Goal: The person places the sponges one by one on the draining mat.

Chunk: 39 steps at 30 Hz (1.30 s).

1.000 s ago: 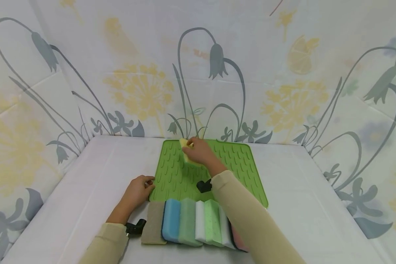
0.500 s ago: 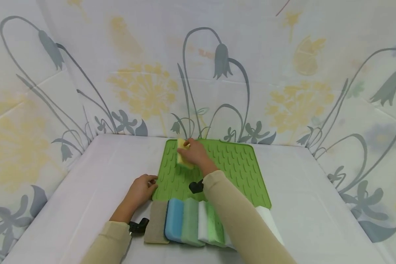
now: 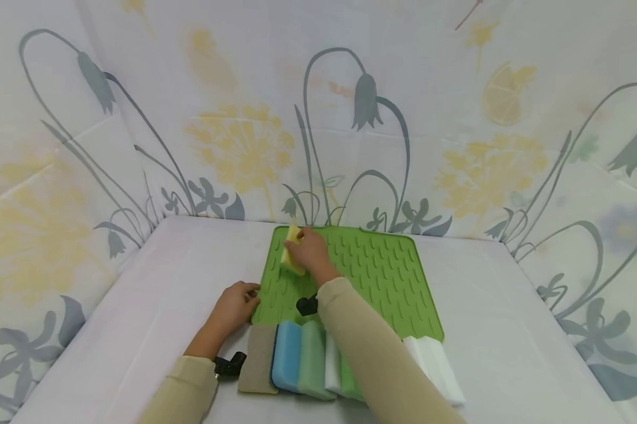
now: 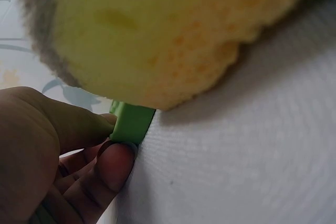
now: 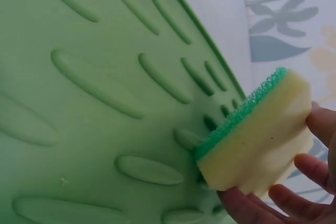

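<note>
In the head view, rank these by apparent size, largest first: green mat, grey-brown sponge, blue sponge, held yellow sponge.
1. Green mat, by far.
2. Grey-brown sponge and blue sponge: too alike to rank.
3. Yellow sponge: least visible area, though it's farther away and partly covered by the right hand.

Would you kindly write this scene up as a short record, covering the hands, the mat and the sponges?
Right hand: holds a yellow sponge, green scouring layer towards the mat
Left hand: touches the mat's left edge
Mat: green, ridged, on the white table
Near row: grey-topped sponge, blue sponge, grey-green sponge, others partly hidden by the right sleeve
Backdrop: floral cloth
</note>
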Available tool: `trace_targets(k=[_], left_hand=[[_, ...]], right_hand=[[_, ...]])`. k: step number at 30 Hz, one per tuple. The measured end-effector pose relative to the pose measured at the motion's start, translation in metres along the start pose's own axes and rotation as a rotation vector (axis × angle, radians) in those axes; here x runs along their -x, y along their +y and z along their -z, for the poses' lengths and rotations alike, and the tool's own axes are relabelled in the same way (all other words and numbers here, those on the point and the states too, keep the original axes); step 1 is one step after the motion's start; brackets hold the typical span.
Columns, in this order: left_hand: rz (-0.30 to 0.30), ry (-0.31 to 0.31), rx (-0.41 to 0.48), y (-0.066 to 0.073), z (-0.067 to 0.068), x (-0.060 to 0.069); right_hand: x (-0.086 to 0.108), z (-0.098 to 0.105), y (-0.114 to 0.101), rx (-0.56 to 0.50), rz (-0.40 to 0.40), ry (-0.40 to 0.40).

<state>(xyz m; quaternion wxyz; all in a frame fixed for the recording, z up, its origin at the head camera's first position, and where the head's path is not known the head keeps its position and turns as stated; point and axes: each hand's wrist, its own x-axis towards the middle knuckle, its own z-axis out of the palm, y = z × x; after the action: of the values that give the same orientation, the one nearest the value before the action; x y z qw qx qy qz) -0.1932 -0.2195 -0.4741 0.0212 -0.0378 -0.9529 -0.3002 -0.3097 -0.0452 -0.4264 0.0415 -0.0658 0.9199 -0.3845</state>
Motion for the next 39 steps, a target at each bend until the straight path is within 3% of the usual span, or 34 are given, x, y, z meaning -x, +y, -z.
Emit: trace_targets(k=[15,23,39], left_hand=[[0.023,0.002,-0.009,0.001,-0.004,-0.001],[0.019,0.007,-0.006,0.001,-0.001,0.0],[0.032,0.008,-0.007,0.002,-0.001,-0.002]], right_hand=[[-0.003,-0.015,-0.007,0.201,0.008,0.009],[-0.001,-0.018,-0.012,0.396,0.106,-0.074],[-0.006,-0.02,-0.01,0.412,0.129,-0.136]])
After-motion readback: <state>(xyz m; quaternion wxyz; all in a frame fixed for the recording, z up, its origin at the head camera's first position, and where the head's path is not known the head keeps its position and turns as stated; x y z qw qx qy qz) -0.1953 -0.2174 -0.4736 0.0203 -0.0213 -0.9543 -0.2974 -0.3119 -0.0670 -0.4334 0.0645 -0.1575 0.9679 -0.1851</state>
